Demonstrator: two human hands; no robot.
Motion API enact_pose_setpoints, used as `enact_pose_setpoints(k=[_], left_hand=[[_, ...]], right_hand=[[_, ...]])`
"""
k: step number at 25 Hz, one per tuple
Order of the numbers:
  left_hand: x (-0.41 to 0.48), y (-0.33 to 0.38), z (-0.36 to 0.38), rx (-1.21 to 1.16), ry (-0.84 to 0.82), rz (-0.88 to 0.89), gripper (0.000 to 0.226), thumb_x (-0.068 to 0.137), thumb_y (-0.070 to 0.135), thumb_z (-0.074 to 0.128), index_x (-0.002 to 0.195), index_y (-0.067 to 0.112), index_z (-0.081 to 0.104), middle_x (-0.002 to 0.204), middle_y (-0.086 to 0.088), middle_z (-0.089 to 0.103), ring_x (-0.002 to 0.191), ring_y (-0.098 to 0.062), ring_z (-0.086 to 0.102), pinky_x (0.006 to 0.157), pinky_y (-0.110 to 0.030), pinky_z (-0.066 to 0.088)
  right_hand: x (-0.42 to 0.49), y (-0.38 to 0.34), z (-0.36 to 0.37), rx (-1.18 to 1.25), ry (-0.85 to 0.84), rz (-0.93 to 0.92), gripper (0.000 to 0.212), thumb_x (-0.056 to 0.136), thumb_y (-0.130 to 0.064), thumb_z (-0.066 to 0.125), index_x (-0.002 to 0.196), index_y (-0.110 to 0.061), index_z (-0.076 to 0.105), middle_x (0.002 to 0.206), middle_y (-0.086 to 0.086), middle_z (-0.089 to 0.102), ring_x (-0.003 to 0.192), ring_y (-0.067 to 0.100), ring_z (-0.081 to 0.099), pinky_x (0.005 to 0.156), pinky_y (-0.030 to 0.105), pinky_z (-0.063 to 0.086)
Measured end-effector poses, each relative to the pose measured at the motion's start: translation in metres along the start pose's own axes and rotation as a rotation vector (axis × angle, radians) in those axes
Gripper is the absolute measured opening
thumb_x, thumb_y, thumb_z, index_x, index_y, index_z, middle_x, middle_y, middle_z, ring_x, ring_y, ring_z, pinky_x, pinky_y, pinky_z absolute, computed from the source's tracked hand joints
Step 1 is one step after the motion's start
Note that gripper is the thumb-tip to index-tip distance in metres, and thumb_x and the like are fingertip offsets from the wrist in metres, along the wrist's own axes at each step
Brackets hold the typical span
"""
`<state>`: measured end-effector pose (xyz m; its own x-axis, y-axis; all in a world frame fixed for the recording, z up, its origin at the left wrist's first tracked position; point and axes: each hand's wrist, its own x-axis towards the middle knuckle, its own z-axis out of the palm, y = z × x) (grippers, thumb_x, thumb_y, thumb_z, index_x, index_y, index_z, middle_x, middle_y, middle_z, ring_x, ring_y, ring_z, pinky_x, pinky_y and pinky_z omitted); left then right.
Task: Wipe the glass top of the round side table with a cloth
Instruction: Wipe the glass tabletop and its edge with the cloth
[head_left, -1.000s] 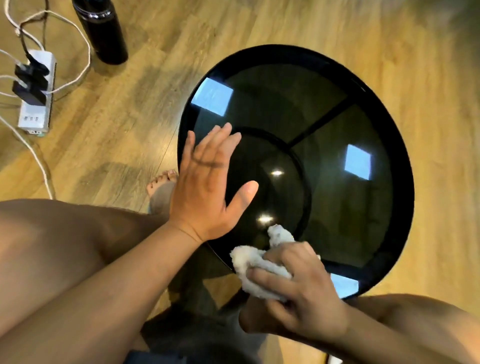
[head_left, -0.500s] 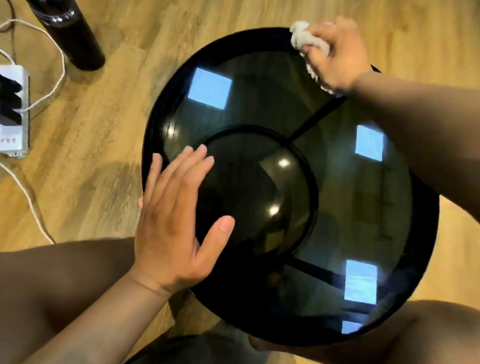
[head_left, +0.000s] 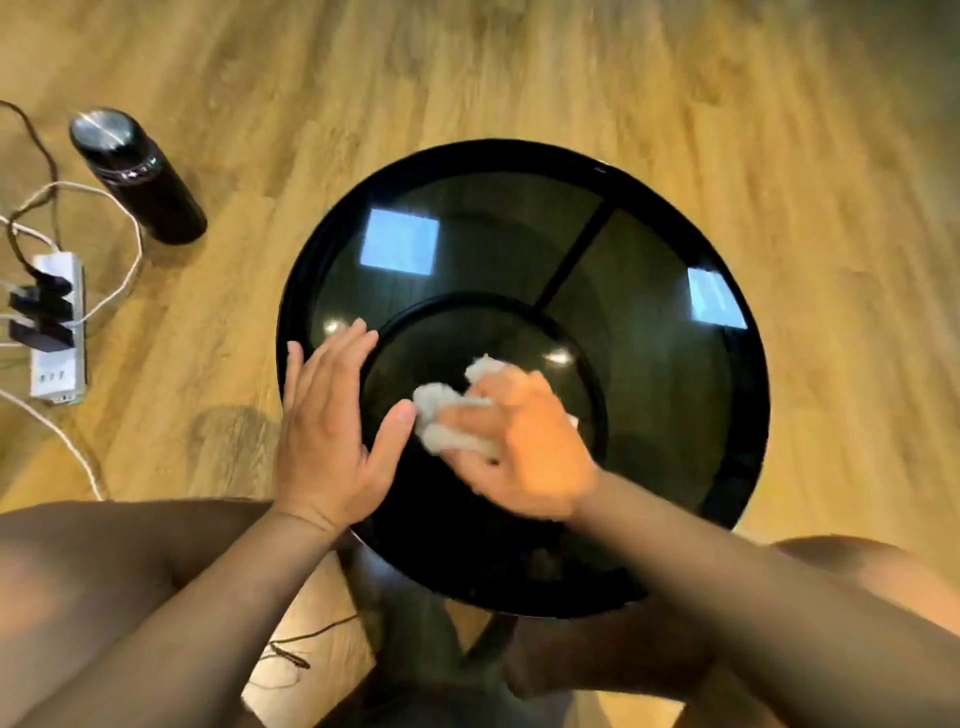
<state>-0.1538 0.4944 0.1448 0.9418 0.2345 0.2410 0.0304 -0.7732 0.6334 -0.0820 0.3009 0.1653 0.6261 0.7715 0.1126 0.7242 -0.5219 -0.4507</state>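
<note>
The round side table (head_left: 737, 467) has a black rim and a dark glass top that mirrors bright window squares. My left hand (head_left: 332, 431) lies flat and open on the glass near the left rim, fingers pointing away from me. My right hand (head_left: 524, 447) is blurred with motion and grips a crumpled white cloth (head_left: 447, 415), pressing it onto the glass near the middle. The cloth sits just right of my left thumb, partly hidden under my right fingers.
A black bottle with a steel cap (head_left: 135, 176) stands on the wooden floor at the left. A white power strip (head_left: 57, 327) with plugs and trailing cables lies further left. My bare knees frame the table's near edge.
My right hand has swept the cloth from the far rim back to the middle of the glass. My left hand has stayed flat at the left side. The camera view has shifted.
</note>
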Motion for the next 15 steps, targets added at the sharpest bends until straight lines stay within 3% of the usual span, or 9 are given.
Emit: enact_pose_setpoints(k=[2,3,5,7,9,11,13,15], left_hand=[[-0.001,-0.001,0.001,0.005,-0.018,-0.022,0.058,0.091,0.042,0.041,0.138,0.007,0.044,0.146,-0.013,0.048,0.141,-0.028,0.038,0.122,-0.055,0.010],[-0.001,-0.001,0.001,0.009,-0.027,-0.041,0.057,0.091,0.042,0.041,0.137,0.008,0.044,0.145,-0.013,0.048,0.142,-0.028,0.038,0.122,-0.054,0.008],[-0.002,0.008,-0.005,0.018,-0.053,-0.079,0.053,0.092,0.043,0.041,0.133,0.011,0.048,0.142,-0.010,0.052,0.141,-0.025,0.038,0.124,-0.046,0.006],[-0.004,0.036,-0.012,-0.110,-0.068,-0.171,0.037,0.095,0.038,0.047,0.124,0.017,0.055,0.130,-0.004,0.060,0.129,-0.019,0.050,0.119,-0.031,0.021],[-0.017,0.079,-0.019,-0.383,-0.176,-0.303,0.018,0.095,0.033,0.055,0.108,0.024,0.064,0.112,0.003,0.069,0.107,-0.013,0.063,0.104,-0.029,0.043],[-0.041,0.118,-0.020,-0.659,-0.429,-0.400,0.018,0.093,0.039,0.058,0.101,0.027,0.069,0.103,0.003,0.074,0.102,-0.012,0.067,0.101,-0.038,0.049],[-0.068,0.145,-0.021,-0.793,-0.602,-0.444,0.024,0.091,0.042,0.062,0.106,0.025,0.070,0.104,0.002,0.076,0.102,-0.016,0.070,0.100,-0.043,0.051],[-0.085,0.159,-0.023,-0.824,-0.547,-0.463,0.023,0.090,0.037,0.065,0.106,0.021,0.071,0.100,-0.002,0.077,0.096,-0.020,0.073,0.092,-0.045,0.056]], right_hand=[[-0.068,-0.054,0.013,0.079,-0.221,-0.043,0.032,0.088,-0.046,0.056,0.116,-0.034,0.064,0.108,-0.001,0.059,0.115,0.021,0.052,0.086,0.043,0.043],[-0.085,-0.067,0.017,0.149,-0.241,0.000,0.034,0.090,-0.047,0.054,0.120,-0.033,0.063,0.111,-0.003,0.058,0.117,0.017,0.050,0.090,0.042,0.042],[-0.102,-0.084,0.013,0.417,-0.120,0.180,0.035,0.091,-0.044,0.057,0.121,-0.026,0.065,0.111,-0.006,0.062,0.110,0.007,0.054,0.091,0.031,0.045],[-0.107,-0.089,-0.008,0.930,0.076,0.444,0.039,0.086,-0.045,0.065,0.116,-0.021,0.068,0.104,-0.006,0.067,0.097,0.005,0.063,0.082,0.024,0.050],[-0.112,-0.080,-0.030,1.528,0.233,0.689,0.045,0.083,-0.047,0.070,0.117,-0.017,0.068,0.113,0.009,0.069,0.102,0.019,0.067,0.087,0.033,0.052],[-0.120,-0.075,-0.053,1.910,0.348,0.889,0.053,0.091,-0.049,0.058,0.126,-0.009,0.065,0.126,0.022,0.065,0.113,0.034,0.064,0.100,0.047,0.047],[-0.128,-0.077,-0.071,2.024,0.462,1.003,0.067,0.090,-0.058,0.049,0.118,0.000,0.068,0.107,0.025,0.072,0.095,0.036,0.072,0.086,0.046,0.056],[-0.138,-0.080,-0.079,2.008,0.563,0.934,0.061,0.082,-0.061,0.054,0.091,-0.004,0.076,0.074,0.014,0.076,0.066,0.027,0.074,0.056,0.036,0.060]])
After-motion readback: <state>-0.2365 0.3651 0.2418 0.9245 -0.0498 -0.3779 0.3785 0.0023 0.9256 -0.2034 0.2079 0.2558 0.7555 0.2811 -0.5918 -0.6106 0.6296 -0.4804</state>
